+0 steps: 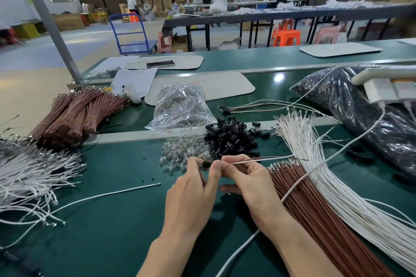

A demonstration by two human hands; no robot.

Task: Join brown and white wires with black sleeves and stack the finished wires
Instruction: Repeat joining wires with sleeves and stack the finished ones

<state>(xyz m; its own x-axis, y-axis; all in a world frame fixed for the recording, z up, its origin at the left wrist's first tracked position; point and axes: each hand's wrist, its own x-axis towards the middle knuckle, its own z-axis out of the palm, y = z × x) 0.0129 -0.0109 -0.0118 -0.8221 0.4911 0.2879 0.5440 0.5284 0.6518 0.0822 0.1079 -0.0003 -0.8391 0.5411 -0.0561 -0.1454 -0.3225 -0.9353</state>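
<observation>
head view: i see both hands meeting low in the middle of the frame, over the green table (108, 238). the left hand (191, 189) pinches a black sleeve (206, 163) between thumb and fingertips. the right hand (245, 177) pinches a wire pair (265, 159), one white and one brown strand, just beside that sleeve. the strands run out to the right, and their far tips hang over the loose brown wires (315, 209). i cannot tell whether the wire ends are seated inside the sleeve, as the fingertips cover that spot.

just above the hands sits the heap of black sleeves (231, 139), touching a heap of small clear bulbs (180, 153) on its left. behind the bulbs lies a crumpled clear bag (180, 108).

the loose brown wires fan from the centre down to the lower right. the loose white wires (342, 186) lie along their right side. a few finished wires (247, 108) with black ends lie right of centre, above the sleeve heap and apart from it.

at the left edge a tangle of white wires (29, 177) spreads out. tied brown bundles (76, 114) are stacked above it. one single white wire (112, 194) lies alone between that tangle and the left hand. a large dark bag (371, 108) fills the right side.
</observation>
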